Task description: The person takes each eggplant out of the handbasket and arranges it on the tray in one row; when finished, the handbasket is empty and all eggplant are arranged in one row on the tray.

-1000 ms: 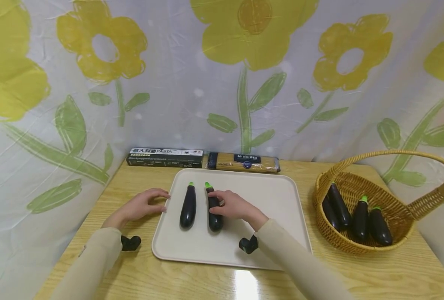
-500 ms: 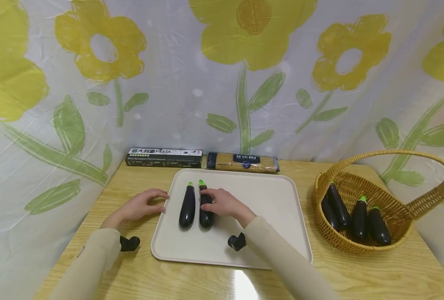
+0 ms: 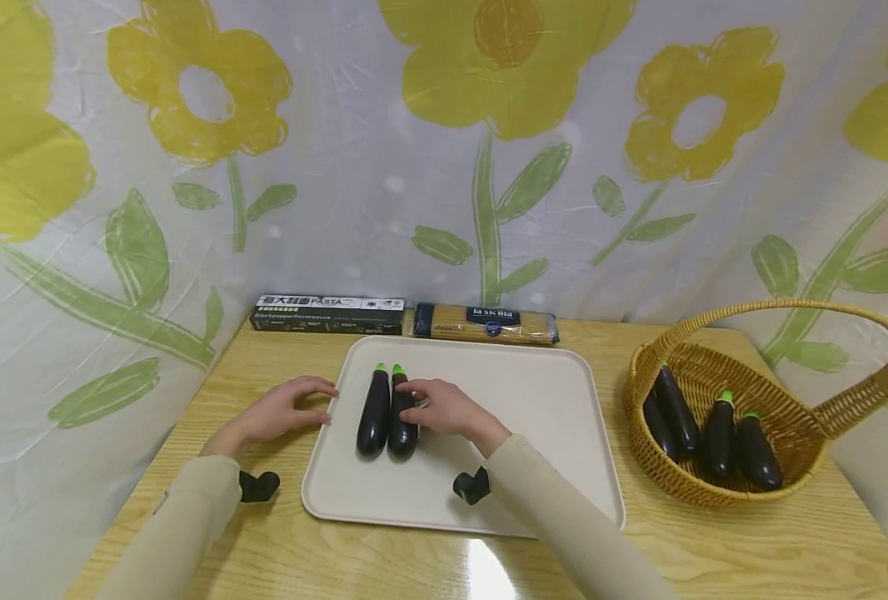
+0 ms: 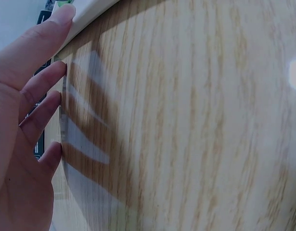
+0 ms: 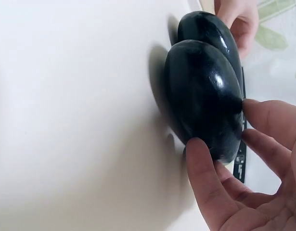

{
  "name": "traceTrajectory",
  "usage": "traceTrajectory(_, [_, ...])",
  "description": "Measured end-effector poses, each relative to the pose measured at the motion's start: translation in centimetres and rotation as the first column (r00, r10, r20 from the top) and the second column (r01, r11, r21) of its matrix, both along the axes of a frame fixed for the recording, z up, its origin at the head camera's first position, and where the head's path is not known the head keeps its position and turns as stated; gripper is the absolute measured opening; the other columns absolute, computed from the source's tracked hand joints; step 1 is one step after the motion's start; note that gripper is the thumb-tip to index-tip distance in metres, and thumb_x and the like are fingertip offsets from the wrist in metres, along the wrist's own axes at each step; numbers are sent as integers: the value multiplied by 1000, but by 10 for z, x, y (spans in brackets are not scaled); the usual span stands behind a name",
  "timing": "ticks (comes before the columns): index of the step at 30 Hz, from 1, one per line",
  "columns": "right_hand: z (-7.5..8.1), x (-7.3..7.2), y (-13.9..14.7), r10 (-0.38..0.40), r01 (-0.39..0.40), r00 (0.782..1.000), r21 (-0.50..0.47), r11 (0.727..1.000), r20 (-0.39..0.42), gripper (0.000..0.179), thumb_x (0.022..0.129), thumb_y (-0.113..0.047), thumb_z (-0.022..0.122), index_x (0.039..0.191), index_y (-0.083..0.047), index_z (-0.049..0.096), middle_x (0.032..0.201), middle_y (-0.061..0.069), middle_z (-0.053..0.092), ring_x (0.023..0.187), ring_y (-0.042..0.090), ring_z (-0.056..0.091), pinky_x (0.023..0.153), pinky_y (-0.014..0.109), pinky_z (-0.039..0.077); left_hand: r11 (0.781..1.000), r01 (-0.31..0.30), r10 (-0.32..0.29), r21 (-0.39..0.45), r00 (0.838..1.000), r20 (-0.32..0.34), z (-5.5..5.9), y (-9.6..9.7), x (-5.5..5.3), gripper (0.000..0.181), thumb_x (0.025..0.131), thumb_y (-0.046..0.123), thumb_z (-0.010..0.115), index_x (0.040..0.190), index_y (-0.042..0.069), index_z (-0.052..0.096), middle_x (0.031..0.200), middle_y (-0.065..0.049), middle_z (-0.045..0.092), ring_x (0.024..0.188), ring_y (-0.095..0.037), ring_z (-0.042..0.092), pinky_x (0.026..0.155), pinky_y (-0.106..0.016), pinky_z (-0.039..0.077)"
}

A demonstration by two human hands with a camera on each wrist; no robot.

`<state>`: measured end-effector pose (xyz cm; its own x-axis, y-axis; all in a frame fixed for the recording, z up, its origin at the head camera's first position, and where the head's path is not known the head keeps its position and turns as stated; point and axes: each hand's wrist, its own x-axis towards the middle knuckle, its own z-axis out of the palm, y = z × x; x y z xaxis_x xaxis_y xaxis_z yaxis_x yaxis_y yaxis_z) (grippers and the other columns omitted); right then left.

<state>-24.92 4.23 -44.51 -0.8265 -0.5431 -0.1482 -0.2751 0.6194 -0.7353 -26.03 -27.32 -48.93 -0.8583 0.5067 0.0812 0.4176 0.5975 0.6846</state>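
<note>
Two dark eggplants with bright green stems lie side by side on the left part of a cream tray (image 3: 519,408) in the head view. My right hand (image 3: 450,410) is at the right eggplant (image 3: 402,429). In the right wrist view its thumb (image 5: 201,166) and fingertips hold that eggplant from opposite sides. The left eggplant (image 3: 373,417) lies right against it, partly hidden behind it in the right wrist view. My left hand (image 3: 279,412) rests at the tray's left edge, fingers spread and relaxed, holding nothing; the left wrist view shows it over the wooden table (image 4: 186,125).
A wicker basket (image 3: 657,458) with a tall handle stands on the right, with several eggplants (image 3: 718,437) inside. Behind the tray lie a black pasta box (image 3: 329,317) and a spaghetti pack (image 3: 485,325). A flowered cloth (image 3: 346,183) hangs at the table's back.
My right hand has moved left, bringing its eggplant from a gap away to right beside the other one. The left hand and the left eggplant have stayed in place.
</note>
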Motion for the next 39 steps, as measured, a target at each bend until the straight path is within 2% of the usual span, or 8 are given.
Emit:
traceTrajectory(4, [0, 0, 0, -2, 3, 1000, -12, 1000, 8, 48, 92, -21, 66, 137, -10, 57, 122, 18, 61, 97, 21, 61, 89, 34, 48, 1000, -4, 4, -3, 1000, 0, 0, 0, 0, 38, 88, 21, 75, 121, 7, 65, 130, -15, 59, 126, -39, 49, 109, -56, 33])
traceTrajectory(12, [-1, 3, 5, -5, 7, 999, -54, 999, 37, 47, 93, -22, 65, 138, -11, 56, 125, 20, 59, 96, 23, 66, 88, 35, 50, 1000, -1, 1, -8, 1000, -11, 1, 1, 1, 39, 88, 22, 75, 122, 6, 65, 130, -15, 60, 126, -39, 49, 109, -56, 33])
traceTrajectory(18, [-3, 14, 26, -6, 13, 998, -115, 993, 66, 47, 95, -29, 63, 139, -13, 55, 130, 18, 57, 111, 27, 62, 88, 37, 52, 1000, -4, 4, -9, 1000, -3, 1, 1, 1, 39, 88, 22, 74, 123, 7, 65, 130, -16, 59, 126, -40, 48, 109, -58, 32])
traceTrajectory(22, [2, 32, 51, -15, 24, 998, -140, 990, 69, 46, 97, -36, 61, 137, -15, 57, 134, 12, 56, 114, 25, 61, 91, 40, 51, 1000, -8, 8, -18, 1000, 8, 2, 0, 2, 38, 89, 23, 73, 123, 8, 65, 131, -16, 59, 128, -40, 47, 109, -59, 31])
traceTrajectory(26, [14, 54, 79, -37, 44, 998, -157, 987, 47, 42, 96, -39, 62, 133, -20, 60, 134, 6, 57, 112, 19, 61, 91, 39, 50, 1000, -10, 10, -18, 1000, 22, 3, 0, 3, 38, 89, 23, 73, 123, 9, 65, 132, -17, 58, 128, -42, 46, 109, -60, 30])
traceTrajectory(30, [26, 72, 111, -64, 65, 998, -194, 979, 14, 37, 96, -37, 63, 131, -25, 61, 132, 5, 57, 112, 17, 61, 93, 37, 50, 1000, -12, 13, -16, 999, 29, 4, 0, 4, 38, 89, 23, 73, 124, 9, 65, 133, -17, 57, 128, -42, 45, 109, -61, 30])
traceTrajectory(35, [42, 85, 159, -92, 76, 994, -229, 970, -58, 36, 98, -28, 62, 131, -14, 60, 131, 9, 56, 115, 28, 60, 95, 32, 52, 1000, -7, 7, -13, 1000, 18, 3, 1, 4, 39, 89, 23, 73, 124, 9, 64, 133, -17, 57, 128, -41, 46, 109, -60, 30])
traceTrajectory(39, [56, 92, 200, -134, 117, 987, -174, 978, -87, 35, 98, -28, 61, 131, -15, 59, 131, 8, 57, 115, 26, 59, 91, 28, 53, 1000, -4, 5, -13, 1000, 20, 2, 1, 3, 39, 89, 23, 73, 124, 8, 64, 133, -18, 57, 128, -42, 46, 109, -60, 30])
